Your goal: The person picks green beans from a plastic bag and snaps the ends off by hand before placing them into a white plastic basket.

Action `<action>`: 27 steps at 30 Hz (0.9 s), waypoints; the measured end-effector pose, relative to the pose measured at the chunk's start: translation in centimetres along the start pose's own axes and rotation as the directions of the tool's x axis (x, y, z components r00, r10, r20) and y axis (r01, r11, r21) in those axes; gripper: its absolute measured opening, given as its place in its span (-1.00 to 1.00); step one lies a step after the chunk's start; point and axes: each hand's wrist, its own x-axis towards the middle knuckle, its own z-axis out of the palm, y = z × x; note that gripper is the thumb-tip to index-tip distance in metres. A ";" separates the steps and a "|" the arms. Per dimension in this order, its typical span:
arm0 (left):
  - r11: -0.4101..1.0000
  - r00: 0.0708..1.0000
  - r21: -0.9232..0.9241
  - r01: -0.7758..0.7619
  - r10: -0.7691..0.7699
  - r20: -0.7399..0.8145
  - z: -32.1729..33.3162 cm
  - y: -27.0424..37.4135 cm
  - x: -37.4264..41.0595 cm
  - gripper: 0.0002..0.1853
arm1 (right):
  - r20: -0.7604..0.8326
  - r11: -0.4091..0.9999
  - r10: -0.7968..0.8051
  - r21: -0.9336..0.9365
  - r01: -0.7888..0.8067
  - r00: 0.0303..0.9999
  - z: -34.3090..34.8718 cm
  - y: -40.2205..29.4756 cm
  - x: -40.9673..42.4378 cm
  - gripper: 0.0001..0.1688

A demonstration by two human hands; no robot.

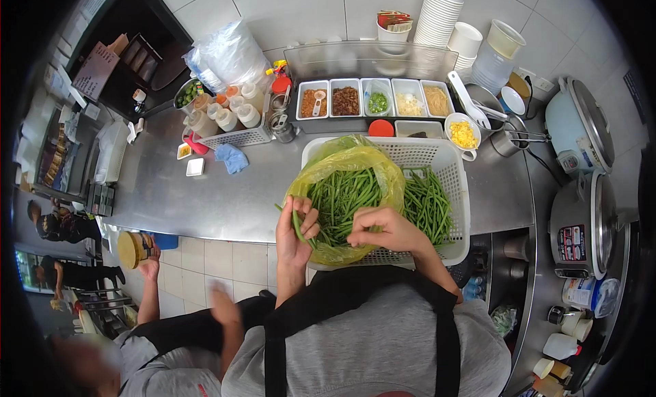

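Observation:
My left hand [293,243] is raised at the left front of a yellow plastic bag [392,176], its fingers closed around a green bean [297,226]. Inside the wide-mouthed bag lies a heap of green beans [346,194]. My right hand [387,230] hovers over the bag's front right part with curled fingers; whether something small is pinched there is hidden. The bag sits in the left part of a white perforated plastic basket [463,212]. Loose green beans [427,207] fill the basket's right part, beside the bag.
Behind the basket stand white topping trays [346,101] and a cup of yellow pieces [463,134]. Squeeze bottles [225,118] crowd a rack on the steel counter [205,202]. Rice cookers [576,233] line the right side. At left, a co-worker's hand [149,261] holds a yellow-lidded jar [134,249].

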 end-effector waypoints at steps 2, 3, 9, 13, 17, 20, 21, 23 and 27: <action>1.000 0.999 0.001 0.013 -0.013 -0.048 0.6 -0.2 -0.1 -0.73 | -0.132 0.900 -0.068 -0.436 0.004 0.989 0.1 1.3 0.1 -0.90; 1.000 0.997 0.000 0.018 -0.018 -0.070 0.9 -0.3 -0.1 -0.72 | -0.182 0.778 -0.125 -0.628 -0.018 0.975 0.1 1.6 0.3 -0.89; 0.391 0.922 0.893 -0.221 0.382 0.061 1.3 -1.9 -0.2 -0.83 | -0.303 0.767 -0.163 -0.637 -0.072 0.939 0.9 1.6 0.5 -0.75; -0.471 0.815 0.856 -0.214 0.397 0.422 0.7 -2.5 0.7 -0.81 | -0.301 0.791 -0.181 -0.610 -0.044 0.936 0.9 1.7 0.4 -0.79; -0.510 0.899 0.859 -0.043 0.356 0.257 -0.6 -2.9 0.8 -0.79 | -0.309 0.821 -0.223 -0.570 0.007 0.924 1.2 1.6 0.4 -0.83; -0.529 0.884 0.845 -0.084 0.351 0.308 -1.2 -2.9 1.1 -0.78 | -0.329 0.836 -0.236 -0.548 0.018 0.914 1.4 1.8 0.6 -0.81; -0.537 0.889 0.839 -0.091 0.335 0.311 -1.1 -2.9 1.4 -0.78 | -0.338 0.835 -0.244 -0.550 0.019 0.909 1.3 1.7 0.7 -0.80; -0.546 0.891 0.833 -0.088 0.331 0.311 -1.2 -3.0 1.1 -0.77 | -0.326 0.847 -0.223 -0.531 0.017 0.919 1.5 1.6 0.5 -0.76; -0.505 0.883 0.855 -0.118 0.341 0.323 -0.9 -3.0 0.4 -0.77 | -0.344 0.838 -0.275 -0.544 0.048 0.898 1.7 1.3 0.9 -0.73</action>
